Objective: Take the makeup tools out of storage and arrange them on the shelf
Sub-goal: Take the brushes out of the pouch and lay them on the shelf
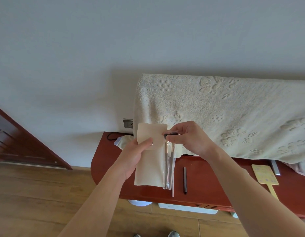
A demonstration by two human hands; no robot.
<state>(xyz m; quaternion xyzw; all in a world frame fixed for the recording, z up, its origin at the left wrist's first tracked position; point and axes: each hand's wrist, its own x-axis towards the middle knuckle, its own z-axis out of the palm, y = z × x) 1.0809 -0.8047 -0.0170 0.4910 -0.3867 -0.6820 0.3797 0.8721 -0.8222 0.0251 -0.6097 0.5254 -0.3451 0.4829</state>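
makeup brushes (169, 161), dark-tipped, pinched in right grip (187, 137); beige pouch (148, 173) in left grip (136, 154)

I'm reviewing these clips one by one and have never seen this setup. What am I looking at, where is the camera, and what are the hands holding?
There is no machine: a person works with bare hands, and the single picture comes from a camera worn on their head, looking down. The left hand grips a beige pouch. The right hand pinches the dark tips of brushes in a clear sleeve beside the pouch. Below, on the red-brown shelf, lie a dark pencil and a yellow paddle; a towel hangs behind.
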